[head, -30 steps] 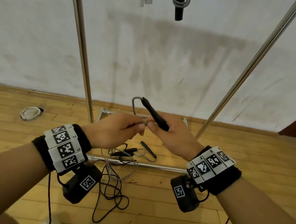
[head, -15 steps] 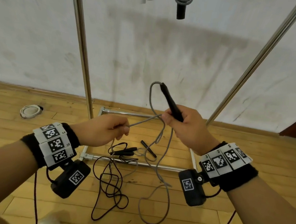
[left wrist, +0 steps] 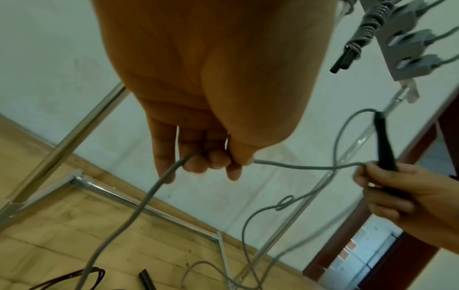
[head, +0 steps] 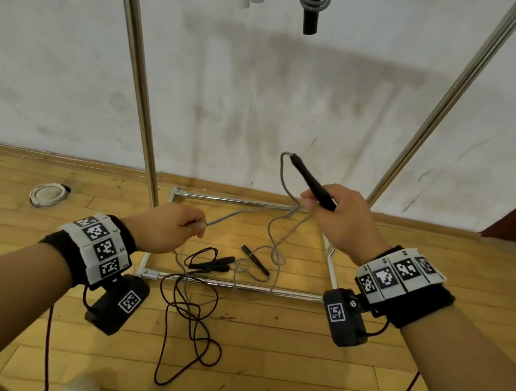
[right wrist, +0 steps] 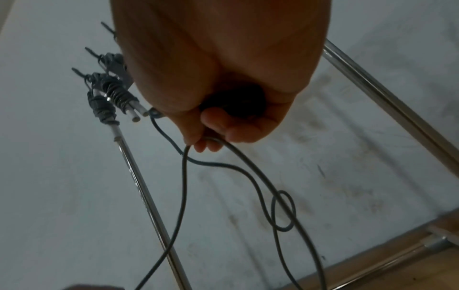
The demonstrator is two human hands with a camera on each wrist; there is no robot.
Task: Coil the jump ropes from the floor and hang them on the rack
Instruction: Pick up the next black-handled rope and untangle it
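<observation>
Grey jump rope (head: 283,178): handle gripped by right hand (head: 340,221), cord pinched by left hand (head: 166,227).
Black rope (head: 192,316): left tangled on floor (head: 270,349).
Rack (head: 141,95): seemingly hung with coiled ropes.

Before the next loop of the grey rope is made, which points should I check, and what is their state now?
1. Right hand grips the black handle: ok.
2. Left hand pinches the grey rope: ok.
3. Rope free of kinks: not ok, a small twisted loop hangs below the right hand.
4. Grey rope clear of the black rope on the floor: cannot tell.
5. Second handle off the floor: not ok.
</observation>
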